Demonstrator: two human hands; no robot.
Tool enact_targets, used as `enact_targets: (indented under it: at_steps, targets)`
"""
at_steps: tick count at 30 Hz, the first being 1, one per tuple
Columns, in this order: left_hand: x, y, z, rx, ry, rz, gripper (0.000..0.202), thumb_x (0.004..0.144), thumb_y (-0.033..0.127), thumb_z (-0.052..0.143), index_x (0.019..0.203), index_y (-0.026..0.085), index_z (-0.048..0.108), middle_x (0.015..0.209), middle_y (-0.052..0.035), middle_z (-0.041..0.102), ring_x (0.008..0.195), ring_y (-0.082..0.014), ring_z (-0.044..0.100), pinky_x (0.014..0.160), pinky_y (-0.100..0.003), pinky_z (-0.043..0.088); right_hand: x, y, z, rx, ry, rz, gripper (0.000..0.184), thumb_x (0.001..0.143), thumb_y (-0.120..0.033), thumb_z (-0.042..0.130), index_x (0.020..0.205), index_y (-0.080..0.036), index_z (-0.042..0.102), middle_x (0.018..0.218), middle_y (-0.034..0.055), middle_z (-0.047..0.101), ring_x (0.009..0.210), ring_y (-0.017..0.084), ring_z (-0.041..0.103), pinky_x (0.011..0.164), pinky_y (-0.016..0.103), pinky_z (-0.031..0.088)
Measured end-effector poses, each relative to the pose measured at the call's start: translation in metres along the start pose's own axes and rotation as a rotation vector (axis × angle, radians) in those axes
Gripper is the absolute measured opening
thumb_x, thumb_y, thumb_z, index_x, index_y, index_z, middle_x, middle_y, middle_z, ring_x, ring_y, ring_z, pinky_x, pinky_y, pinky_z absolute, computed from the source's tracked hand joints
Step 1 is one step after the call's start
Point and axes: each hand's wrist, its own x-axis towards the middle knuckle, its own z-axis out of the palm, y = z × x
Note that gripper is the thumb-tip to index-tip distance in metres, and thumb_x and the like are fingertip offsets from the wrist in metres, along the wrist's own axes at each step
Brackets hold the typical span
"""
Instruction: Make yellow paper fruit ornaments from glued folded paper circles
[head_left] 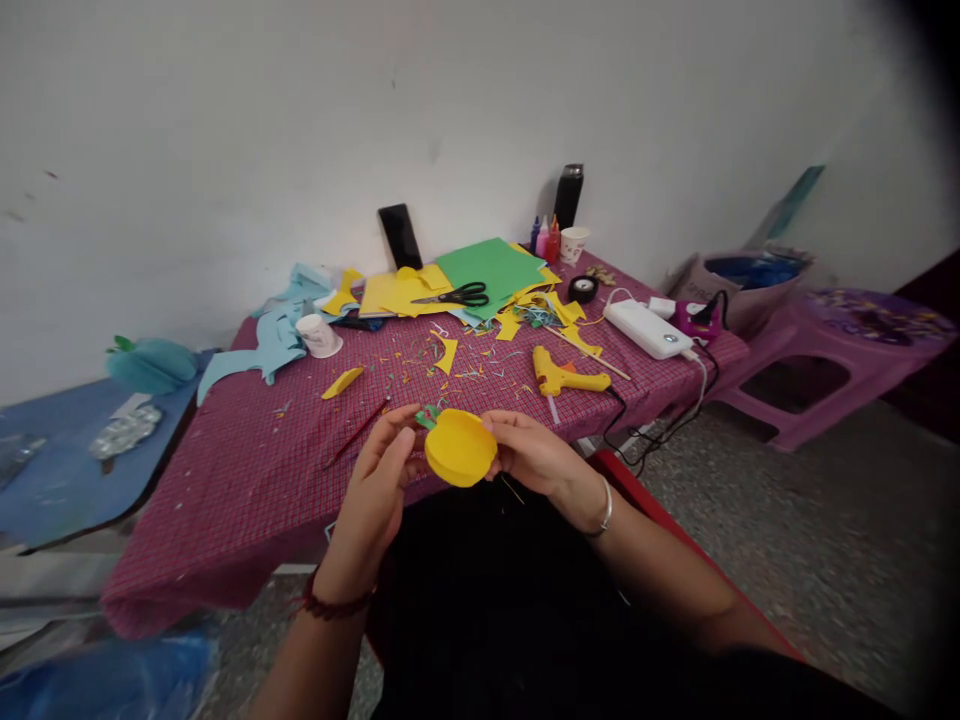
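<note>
A round yellow paper fruit (pixel 459 450) made of layered folded pieces is held in front of me, just over the table's near edge. Its green paper stem and leaf (pixel 427 416) point to the upper left. My left hand (pixel 386 460) has its fingers closed around the stem side. At the opposite edge, my right hand (pixel 534 452) pinches the paper between thumb and fingers, with some fingertips hidden behind it. A yellow hot glue gun (pixel 566 376) lies beyond my right hand. Near my left hand are a dark red pencil-like stick (pixel 358 432) and a curved yellow paper piece (pixel 343 382).
The checked tablecloth (pixel 247 480) bears scattered paper scraps, black scissors (pixel 461 294), green paper sheets (pixel 491 270), a paper cup (pixel 319 336), black tape (pixel 583 289) and a white power bank (pixel 646 328). Cables (pixel 675 420) hang off the right edge by a pink stool (pixel 787 370).
</note>
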Motion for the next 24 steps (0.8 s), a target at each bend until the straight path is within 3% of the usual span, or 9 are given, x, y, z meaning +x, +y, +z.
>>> enact_targets:
  at_steps: [3, 6, 9, 11, 14, 18, 20, 22, 24]
  targets:
    - [0.003, -0.003, -0.002, 0.031, 0.026, 0.026, 0.034, 0.086, 0.042, 0.060, 0.112, 0.021, 0.061, 0.110, -0.0090, 0.064, 0.094, -0.0204, 0.065, 0.073, -0.033, 0.056, 0.010, 0.005, -0.001, 0.100, -0.016, 0.085, 0.025, 0.078, -0.038, 0.072, 0.074, -0.016, 0.060, 0.050, -0.0042, 0.057, 0.040, 0.009, 0.050, 0.045, 0.022, 0.043]
    - [0.005, -0.002, -0.008, 0.189, 0.014, 0.204, 0.034, 0.084, 0.033, 0.062, 0.116, 0.023, 0.058, 0.118, -0.0092, 0.061, 0.105, -0.0214, 0.062, 0.084, -0.036, 0.054, 0.016, 0.006, 0.000, 0.210, 0.001, 0.179, 0.025, 0.091, -0.031, 0.055, 0.072, -0.015, 0.057, 0.049, -0.0043, 0.054, 0.039, 0.007, 0.046, 0.045, 0.020, 0.041]
    - [0.004, 0.002, -0.011, 0.577, 0.001, 0.570, 0.041, 0.078, 0.018, 0.067, 0.117, 0.023, 0.058, 0.125, -0.0101, 0.056, 0.116, -0.0242, 0.056, 0.094, -0.041, 0.050, 0.018, 0.005, 0.004, 0.287, 0.037, 0.237, 0.034, 0.098, -0.026, 0.040, 0.069, -0.015, 0.054, 0.048, -0.0041, 0.052, 0.038, 0.006, 0.044, 0.044, 0.019, 0.039]
    - [0.002, 0.005, -0.010, 0.852, 0.043, 0.866, 0.034, 0.074, 0.011, 0.069, 0.105, 0.021, 0.062, 0.123, -0.0100, 0.056, 0.119, -0.0265, 0.053, 0.098, -0.046, 0.046, 0.018, 0.004, 0.007, 0.309, 0.060, 0.252, 0.039, 0.100, -0.025, 0.035, 0.067, -0.016, 0.053, 0.047, -0.0041, 0.051, 0.037, 0.006, 0.044, 0.044, 0.019, 0.039]
    - [-0.001, 0.008, -0.006, 1.049, 0.091, 1.166, 0.026, 0.071, 0.009, 0.072, 0.092, 0.020, 0.062, 0.115, -0.0087, 0.060, 0.115, -0.0276, 0.056, 0.098, -0.048, 0.045, 0.016, 0.004, 0.012, 0.313, 0.096, 0.249, 0.039, 0.101, -0.025, 0.035, 0.068, -0.015, 0.054, 0.048, -0.0040, 0.053, 0.038, 0.006, 0.046, 0.044, 0.019, 0.040]
    - [-0.001, 0.007, -0.004, 1.113, 0.127, 1.227, 0.030, 0.074, 0.011, 0.072, 0.101, 0.020, 0.062, 0.101, -0.0070, 0.061, 0.098, -0.0237, 0.060, 0.088, -0.042, 0.048, 0.015, 0.005, 0.015, 0.286, 0.135, 0.223, 0.034, 0.099, -0.024, 0.041, 0.070, -0.015, 0.055, 0.049, -0.0040, 0.056, 0.038, 0.006, 0.047, 0.046, 0.019, 0.042]
    - [0.000, 0.005, -0.005, 1.142, 0.134, 1.205, 0.023, 0.075, 0.012, 0.070, 0.095, 0.020, 0.065, 0.092, -0.0051, 0.060, 0.088, -0.0209, 0.059, 0.081, -0.038, 0.047, 0.013, 0.005, 0.016, 0.258, 0.138, 0.206, 0.032, 0.098, -0.024, 0.044, 0.070, -0.015, 0.056, 0.050, -0.0037, 0.057, 0.038, 0.006, 0.048, 0.046, 0.019, 0.043]
    - [0.002, 0.004, -0.006, 1.116, 0.112, 1.143, 0.011, 0.077, 0.012, 0.067, 0.085, 0.020, 0.066, 0.086, -0.0037, 0.060, 0.083, -0.0195, 0.058, 0.079, -0.036, 0.046, 0.010, 0.005, 0.018, 0.222, 0.118, 0.187, 0.033, 0.097, -0.029, 0.046, 0.069, -0.015, 0.055, 0.050, -0.0030, 0.058, 0.037, 0.007, 0.047, 0.044, 0.020, 0.043]
    - [0.002, 0.004, -0.008, 0.983, 0.071, 0.993, 0.007, 0.081, 0.014, 0.064, 0.080, 0.020, 0.064, 0.085, -0.0028, 0.061, 0.084, -0.0187, 0.059, 0.080, -0.035, 0.045, 0.003, 0.002, 0.021, 0.184, 0.086, 0.138, 0.033, 0.096, -0.037, 0.049, 0.071, -0.016, 0.057, 0.046, -0.0053, 0.054, 0.034, 0.007, 0.041, 0.042, 0.021, 0.042]
